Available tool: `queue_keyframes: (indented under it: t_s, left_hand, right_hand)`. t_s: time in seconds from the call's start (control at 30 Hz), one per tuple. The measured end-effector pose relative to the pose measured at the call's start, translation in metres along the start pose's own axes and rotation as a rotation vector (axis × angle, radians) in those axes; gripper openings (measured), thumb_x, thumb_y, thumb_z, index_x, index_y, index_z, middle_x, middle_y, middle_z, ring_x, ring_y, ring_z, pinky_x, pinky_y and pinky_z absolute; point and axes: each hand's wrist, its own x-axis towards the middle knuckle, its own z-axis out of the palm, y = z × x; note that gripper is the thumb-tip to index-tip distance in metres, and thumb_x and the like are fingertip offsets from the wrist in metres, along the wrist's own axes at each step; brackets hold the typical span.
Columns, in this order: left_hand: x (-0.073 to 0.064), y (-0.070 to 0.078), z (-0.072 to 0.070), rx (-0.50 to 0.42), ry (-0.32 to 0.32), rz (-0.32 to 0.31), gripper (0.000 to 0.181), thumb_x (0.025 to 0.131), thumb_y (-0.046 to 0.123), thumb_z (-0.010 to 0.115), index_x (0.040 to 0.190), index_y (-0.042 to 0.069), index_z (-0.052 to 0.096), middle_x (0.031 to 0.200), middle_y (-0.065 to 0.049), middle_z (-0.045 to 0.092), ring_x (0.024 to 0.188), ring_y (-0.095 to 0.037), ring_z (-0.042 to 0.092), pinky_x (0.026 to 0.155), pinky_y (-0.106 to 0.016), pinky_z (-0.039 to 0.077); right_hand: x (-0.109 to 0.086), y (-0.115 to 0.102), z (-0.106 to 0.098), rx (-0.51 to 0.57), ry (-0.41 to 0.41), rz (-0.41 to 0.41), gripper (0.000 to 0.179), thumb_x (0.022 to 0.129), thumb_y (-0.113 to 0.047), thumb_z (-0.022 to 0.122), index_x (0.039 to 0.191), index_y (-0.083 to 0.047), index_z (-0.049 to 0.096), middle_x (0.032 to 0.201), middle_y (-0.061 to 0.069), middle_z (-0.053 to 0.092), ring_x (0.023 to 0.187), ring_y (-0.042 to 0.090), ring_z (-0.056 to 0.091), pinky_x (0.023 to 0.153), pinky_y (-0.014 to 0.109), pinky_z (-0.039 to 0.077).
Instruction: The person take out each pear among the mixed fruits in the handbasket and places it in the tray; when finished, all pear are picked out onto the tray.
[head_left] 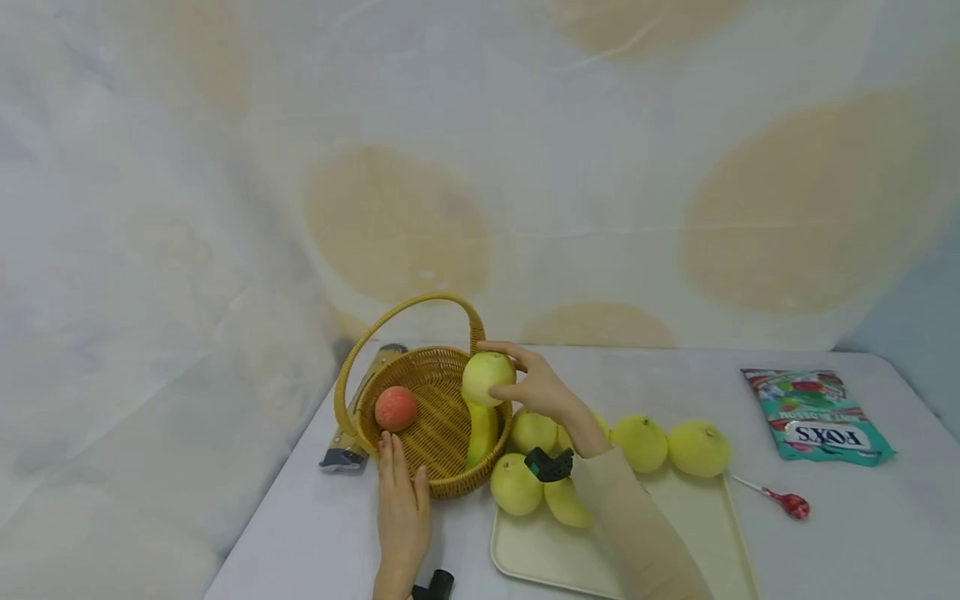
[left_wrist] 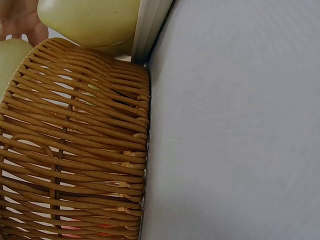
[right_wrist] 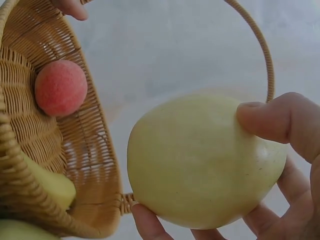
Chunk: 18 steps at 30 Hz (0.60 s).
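My right hand (head_left: 546, 389) holds a round yellow-green fruit (head_left: 482, 379) above the right rim of a wicker basket (head_left: 450, 485). In the right wrist view, thumb and fingers curl around this fruit (right_wrist: 200, 165). Inside the basket lie a peach-like red fruit (head_left: 396, 409) at the left and a banana (head_left: 480, 442) at the right, partly hidden by the held fruit. My left hand (head_left: 402, 517), fingers straight, rests against the basket's near left side. The left wrist view shows the woven wall (left_wrist: 75, 145) close up.
Right of the basket, a cream tray (head_left: 551, 554) bears several yellow-green fruits (head_left: 516, 485), partly behind my right forearm. Farther right lie a red lollipop (head_left: 791, 504) and a green FOX'S candy bag (head_left: 821, 417). A dark-and-gold packet (head_left: 345, 458) sits behind the basket's left side.
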Motion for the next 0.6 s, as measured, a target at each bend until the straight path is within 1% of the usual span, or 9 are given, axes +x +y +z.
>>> queue_keyframes:
  t_s: [0.07, 0.13, 0.2, 0.37, 0.5, 0.6]
  left_hand:
    - [0.0, -0.001, 0.001, 0.002, 0.0, 0.002, 0.062, 0.102, 0.017, 0.047, 0.153, -0.002, 0.018, 0.162, -0.019, 0.015, 0.148, -0.039, 0.016, 0.115, -0.059, 0.022]
    - [0.0, -0.001, 0.002, 0.004, 0.007, 0.008, 0.062, 0.102, 0.017, 0.047, 0.153, -0.002, 0.018, 0.162, -0.019, 0.015, 0.148, -0.039, 0.017, 0.115, -0.059, 0.023]
    - [0.0, -0.001, 0.002, 0.003, 0.009, 0.013, 0.062, 0.102, 0.017, 0.047, 0.153, -0.002, 0.018, 0.161, -0.02, 0.016, 0.148, -0.039, 0.017, 0.114, -0.06, 0.023]
    - [-0.001, 0.0, 0.002, -0.01, 0.005, 0.013, 0.062, 0.102, 0.017, 0.046, 0.153, -0.002, 0.018, 0.161, -0.02, 0.015, 0.148, -0.041, 0.017, 0.114, -0.06, 0.024]
    - [-0.001, -0.001, 0.001, -0.016, 0.001, 0.009, 0.061, 0.102, 0.017, 0.047, 0.153, -0.002, 0.018, 0.162, -0.02, 0.014, 0.148, -0.041, 0.016, 0.114, -0.06, 0.023]
    - [-0.001, -0.002, 0.001, -0.021, 0.004, 0.012, 0.061, 0.102, 0.016, 0.047, 0.153, -0.003, 0.018, 0.162, -0.02, 0.015, 0.148, -0.042, 0.016, 0.114, -0.06, 0.024]
  right_hand:
    - [-0.004, 0.0, -0.004, 0.002, 0.014, 0.004, 0.063, 0.085, -0.004, 0.069, 0.143, -0.016, 0.048, 0.153, 0.007, 0.039, 0.135, 0.043, 0.04, 0.074, 0.032, 0.051]
    - [-0.01, 0.001, -0.009, -0.002, 0.029, 0.003, 0.063, 0.085, -0.004, 0.069, 0.143, -0.017, 0.048, 0.152, 0.008, 0.04, 0.134, 0.043, 0.041, 0.076, 0.031, 0.051]
    - [-0.015, 0.001, -0.014, -0.006, 0.039, 0.0, 0.063, 0.086, -0.004, 0.069, 0.144, -0.017, 0.047, 0.152, 0.009, 0.04, 0.134, 0.043, 0.041, 0.083, 0.033, 0.051]
    - [-0.03, 0.003, -0.028, -0.016, 0.064, -0.019, 0.064, 0.086, -0.005, 0.069, 0.145, -0.017, 0.046, 0.152, 0.008, 0.04, 0.133, 0.044, 0.041, 0.093, 0.044, 0.05]
    - [-0.039, 0.005, -0.038, -0.033, 0.093, -0.018, 0.064, 0.086, -0.005, 0.07, 0.144, -0.019, 0.047, 0.152, 0.008, 0.041, 0.133, 0.044, 0.041, 0.097, 0.047, 0.048]
    - [-0.046, 0.006, -0.044, -0.05, 0.109, -0.016, 0.064, 0.086, -0.005, 0.07, 0.144, -0.016, 0.047, 0.152, 0.009, 0.042, 0.135, 0.045, 0.04, 0.096, 0.046, 0.049]
